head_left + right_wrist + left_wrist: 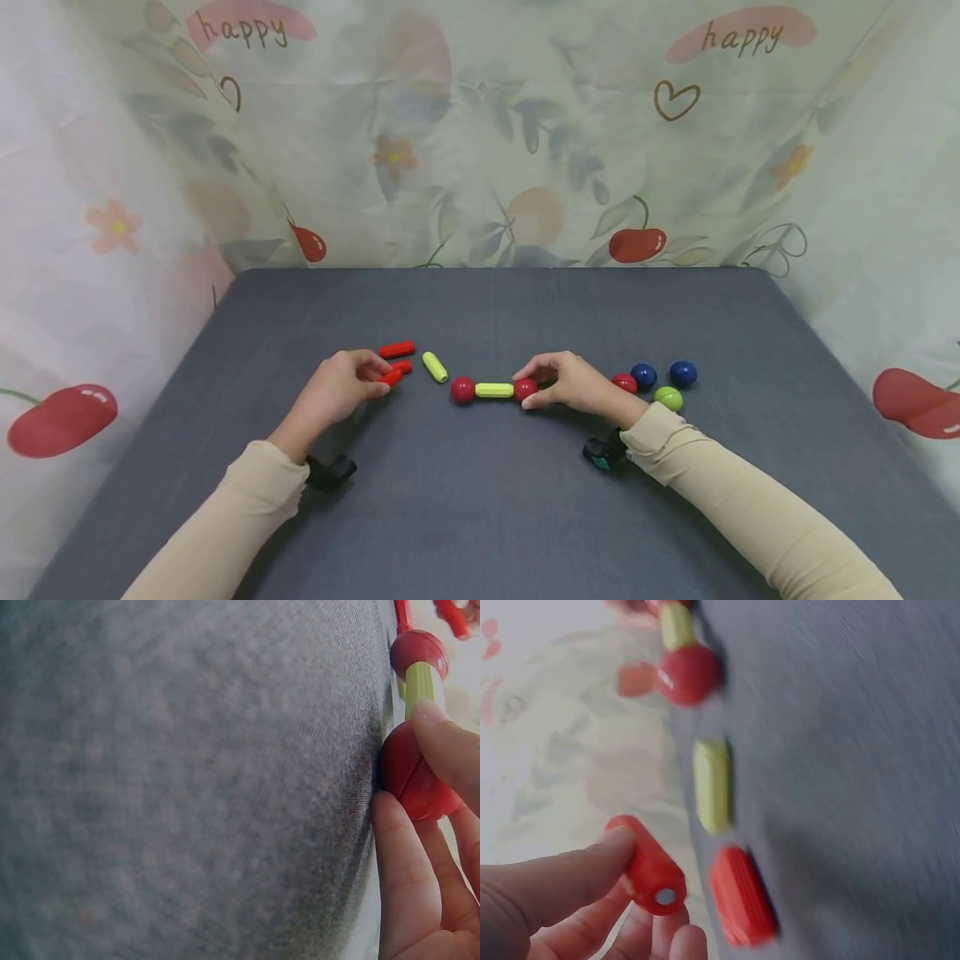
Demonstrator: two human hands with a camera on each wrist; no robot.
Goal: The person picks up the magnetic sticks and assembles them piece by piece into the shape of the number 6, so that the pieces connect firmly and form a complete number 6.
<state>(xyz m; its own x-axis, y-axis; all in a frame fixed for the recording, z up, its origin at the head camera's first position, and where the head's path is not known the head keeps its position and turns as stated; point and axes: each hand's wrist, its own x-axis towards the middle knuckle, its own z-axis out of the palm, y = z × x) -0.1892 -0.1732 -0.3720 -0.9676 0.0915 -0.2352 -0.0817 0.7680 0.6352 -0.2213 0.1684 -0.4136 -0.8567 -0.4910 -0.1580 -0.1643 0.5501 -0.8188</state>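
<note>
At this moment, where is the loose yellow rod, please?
In the head view, the loose yellow rod lies slightly left of centre on the table, between the red rods by the left hand and the nearest red ball.

The word "happy" (251,30) was printed twice on the patterned cloth (480,50) behind the bench (487,500): on a pink patch (300,27) between ten and eleven o'clock, and again between one and two. A heart outline (677,100) stood near each, at about seven and eight o'clock from it respectively.
</note>
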